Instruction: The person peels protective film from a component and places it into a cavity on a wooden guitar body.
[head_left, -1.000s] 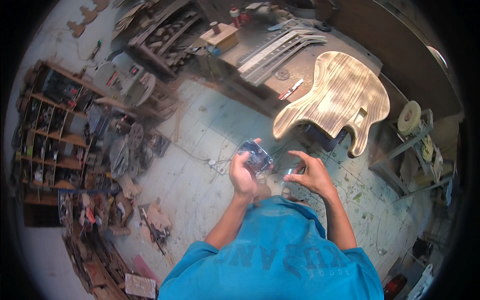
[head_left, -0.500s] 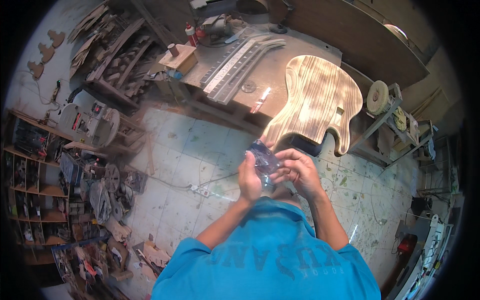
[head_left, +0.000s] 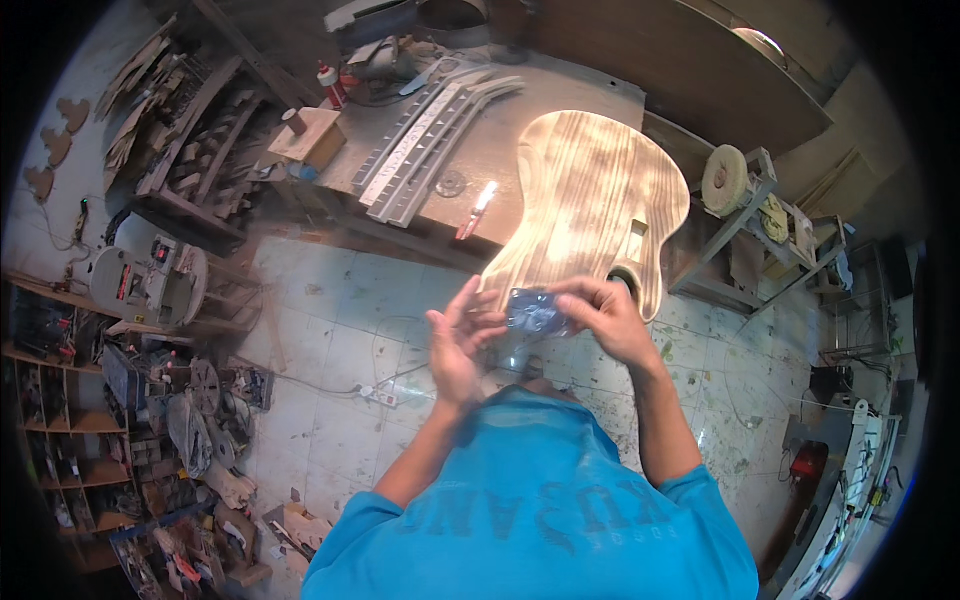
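Between my hands is a small clear plastic bag (head_left: 533,312) with something dark bluish inside; its contents are too blurred to name. My right hand (head_left: 612,318) pinches the bag's right edge between thumb and fingers. To the left of the bag, my left hand (head_left: 460,340) has its fingers spread, the tips close to the bag's left edge. Just beyond my hands, a guitar body (head_left: 590,200) of striped, scorched-looking wood overhangs the near edge of the workbench (head_left: 480,160).
On the bench lie slotted grey neck-shaped templates (head_left: 425,150), a wooden block (head_left: 307,137) and a red bottle (head_left: 331,86). A buffing wheel (head_left: 725,180) stands at right. A power strip (head_left: 378,396) and cables lie on the tiled floor. Cluttered shelves (head_left: 85,425) line the left.
My left hand has let go of the bag and opened to its left. My right hand now grips the bag's right edge. The whole view has shifted slightly.
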